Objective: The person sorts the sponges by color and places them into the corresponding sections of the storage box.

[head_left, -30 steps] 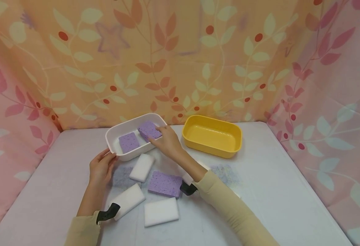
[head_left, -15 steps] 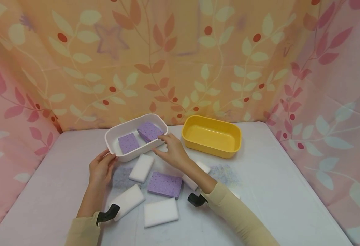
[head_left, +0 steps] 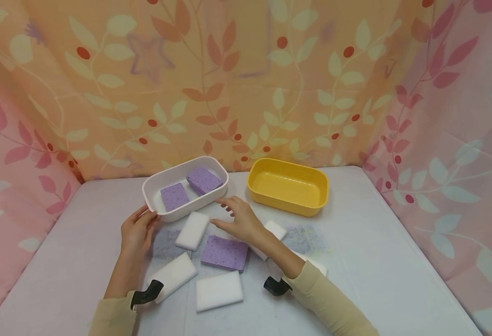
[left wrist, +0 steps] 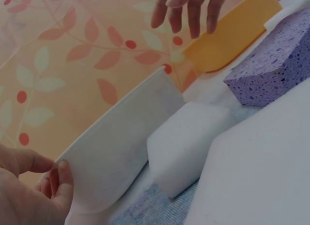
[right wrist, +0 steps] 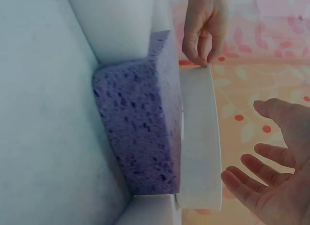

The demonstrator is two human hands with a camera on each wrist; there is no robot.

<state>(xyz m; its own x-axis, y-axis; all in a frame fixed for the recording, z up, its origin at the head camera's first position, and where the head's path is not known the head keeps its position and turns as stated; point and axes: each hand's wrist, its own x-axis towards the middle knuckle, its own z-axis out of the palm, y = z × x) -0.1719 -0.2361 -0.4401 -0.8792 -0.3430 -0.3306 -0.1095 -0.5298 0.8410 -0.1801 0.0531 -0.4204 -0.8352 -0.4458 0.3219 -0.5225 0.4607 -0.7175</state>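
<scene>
My left hand pinches the near left rim of a white tub between thumb and fingers. In the tub lie two purple sponges, one at the left and one at the right. My right hand hovers in front of the tub's right end, fingers spread and holding nothing. Below it a third purple sponge lies flat on the table, its pitted side large in the right wrist view. A white sponge lies between the tub and that purple one.
A yellow tub with nothing in it stands to the right of the white one. More white sponges lie nearer me, at the left and front; others are partly behind my right arm. Patterned cloth hangs behind.
My right hand has let go of the right purple sponge inside the white tub and drawn back toward me. My left hand has stayed at the rim.
</scene>
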